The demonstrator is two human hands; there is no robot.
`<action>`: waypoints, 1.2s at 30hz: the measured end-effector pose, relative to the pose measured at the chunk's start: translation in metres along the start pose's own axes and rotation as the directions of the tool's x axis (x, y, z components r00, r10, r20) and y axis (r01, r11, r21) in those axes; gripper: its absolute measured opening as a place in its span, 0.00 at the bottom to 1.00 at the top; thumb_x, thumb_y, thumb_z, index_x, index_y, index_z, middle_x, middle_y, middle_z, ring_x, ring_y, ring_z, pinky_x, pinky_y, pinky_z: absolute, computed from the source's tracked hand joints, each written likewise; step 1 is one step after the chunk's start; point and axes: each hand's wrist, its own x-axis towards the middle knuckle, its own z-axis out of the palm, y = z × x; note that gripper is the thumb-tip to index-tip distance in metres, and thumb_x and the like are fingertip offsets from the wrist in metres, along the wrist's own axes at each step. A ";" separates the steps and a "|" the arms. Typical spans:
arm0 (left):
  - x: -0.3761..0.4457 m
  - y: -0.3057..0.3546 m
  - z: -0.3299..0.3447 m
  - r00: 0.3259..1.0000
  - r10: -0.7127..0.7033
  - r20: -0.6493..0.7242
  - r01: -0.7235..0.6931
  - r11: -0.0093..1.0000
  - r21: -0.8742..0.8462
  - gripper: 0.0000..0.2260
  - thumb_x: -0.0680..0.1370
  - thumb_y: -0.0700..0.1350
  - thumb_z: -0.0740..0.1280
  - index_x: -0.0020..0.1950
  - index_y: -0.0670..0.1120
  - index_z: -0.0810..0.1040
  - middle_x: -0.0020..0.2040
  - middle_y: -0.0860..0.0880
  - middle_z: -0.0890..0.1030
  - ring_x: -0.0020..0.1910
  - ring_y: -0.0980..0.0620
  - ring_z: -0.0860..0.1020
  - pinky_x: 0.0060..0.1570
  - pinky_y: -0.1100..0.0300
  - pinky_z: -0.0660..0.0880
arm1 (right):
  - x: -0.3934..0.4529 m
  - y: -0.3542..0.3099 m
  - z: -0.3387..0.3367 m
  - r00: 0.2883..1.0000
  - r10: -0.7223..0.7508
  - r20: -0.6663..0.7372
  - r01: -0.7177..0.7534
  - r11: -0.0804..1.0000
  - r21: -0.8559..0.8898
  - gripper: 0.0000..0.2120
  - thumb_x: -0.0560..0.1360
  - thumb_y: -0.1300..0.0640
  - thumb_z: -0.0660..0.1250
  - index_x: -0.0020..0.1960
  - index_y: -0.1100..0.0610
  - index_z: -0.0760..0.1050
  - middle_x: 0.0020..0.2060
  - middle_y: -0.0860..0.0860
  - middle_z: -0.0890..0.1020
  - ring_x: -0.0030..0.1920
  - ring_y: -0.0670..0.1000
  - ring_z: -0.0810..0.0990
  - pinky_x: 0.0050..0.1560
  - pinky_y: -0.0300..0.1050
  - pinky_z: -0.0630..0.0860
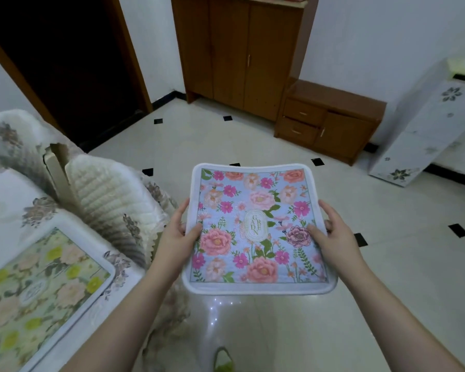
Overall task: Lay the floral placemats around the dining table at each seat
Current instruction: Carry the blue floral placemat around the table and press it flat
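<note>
Both hands hold a blue floral placemat (pixel 255 226) flat above the floor: left hand (pixel 176 232) and right hand (pixel 330 232) pinch opposite edges. A green placemat (pixel 42 288) lies on the table (pixel 8 194) at left.

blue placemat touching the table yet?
Apart. The head view shows the blue placemat held by the left hand and right hand over bare floor, right of the table.

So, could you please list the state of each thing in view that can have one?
blue placemat: held in the air over the floor, face up
left hand: grips its left edge
right hand: grips its right edge
green placemat: lying flat on the table
cabinet doors: closed
</note>
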 end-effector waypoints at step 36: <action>0.334 0.102 0.057 0.949 -0.089 -0.303 0.079 0.996 -0.045 0.28 0.80 0.39 0.66 0.76 0.59 0.64 0.48 0.49 0.87 0.41 0.43 0.86 0.41 0.45 0.83 | 0.448 -0.079 0.067 0.932 -0.118 0.344 0.106 0.993 0.054 0.27 0.78 0.58 0.67 0.73 0.42 0.63 0.49 0.47 0.85 0.40 0.44 0.86 0.35 0.34 0.79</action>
